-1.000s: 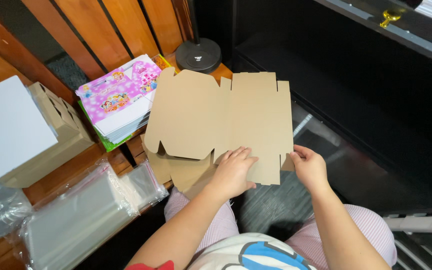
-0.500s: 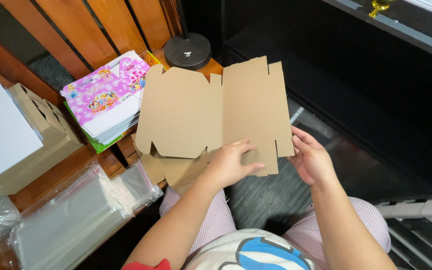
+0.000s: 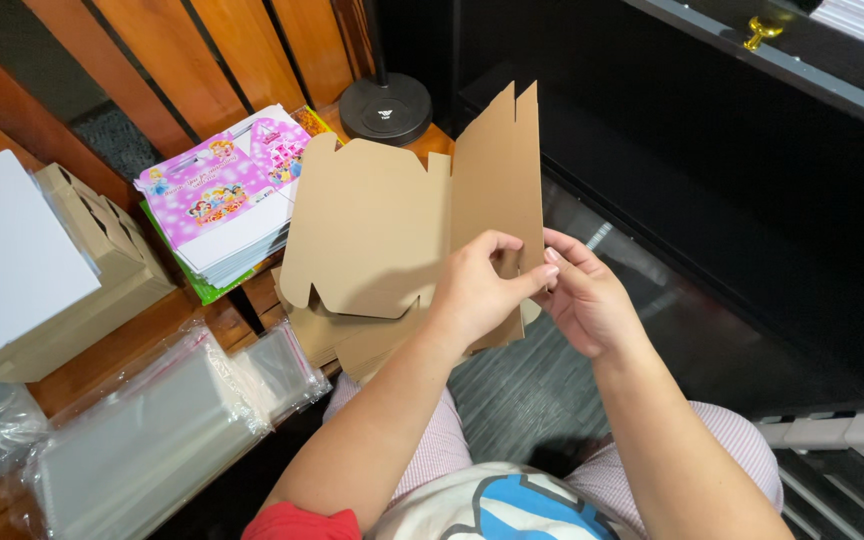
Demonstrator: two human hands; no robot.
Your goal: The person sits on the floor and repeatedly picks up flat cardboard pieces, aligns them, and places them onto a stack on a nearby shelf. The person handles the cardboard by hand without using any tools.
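A flat brown cardboard box blank (image 3: 377, 225) is held up over my lap, its right panel folded upward along a crease. My left hand (image 3: 477, 290) pinches that raised panel near its lower edge, thumb toward the right. My right hand (image 3: 587, 300) grips the same panel from behind, fingers touching its right edge. More brown blanks (image 3: 352, 340) lie stacked below the held one.
A pile of pink printed flat cartons (image 3: 227, 195) lies on the wooden slatted bench (image 3: 132, 340). A brown cardboard box (image 3: 102, 260) and a white sheet (image 3: 2, 250) sit at left. Clear plastic bags (image 3: 152, 440) are at lower left. A black round base (image 3: 385, 105) stands behind.
The right panel of the cardboard blank has been folded up from flat to nearly upright. Both hands moved closer together on that panel.
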